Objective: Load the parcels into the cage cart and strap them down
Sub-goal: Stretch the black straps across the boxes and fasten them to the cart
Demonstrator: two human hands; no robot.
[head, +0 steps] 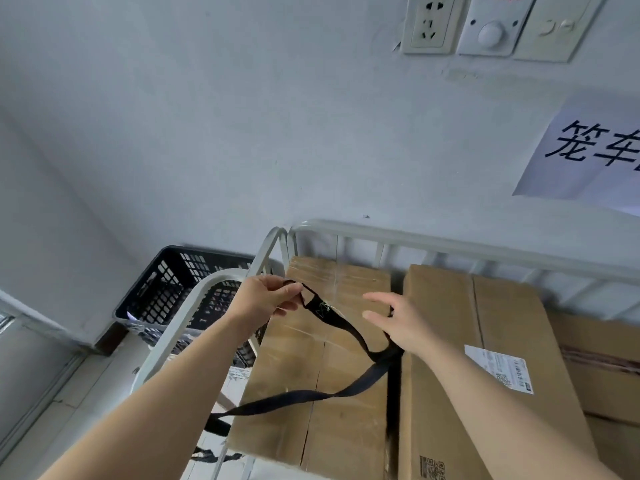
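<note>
Black strap (341, 325) end pinched by left hand (268, 297), frame centre; right hand (398, 323) spread, strap partly hidden beneath; parcels (322, 362) cut off at lower edge.

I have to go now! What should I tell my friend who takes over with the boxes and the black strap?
Left hand: pinching the looped end of the strap, near the cart rail.
Right hand: open, fingers spread; the strap passes beside or under it, but I cannot tell if it grips.
Boxes: already in the cart, side by side, more to the right.
Strap: slack, draped across the left box and off its left edge.
Done: loading, as far as this view shows.
Left: run the strap over the boxes, fasten it and pull it tight.
</note>
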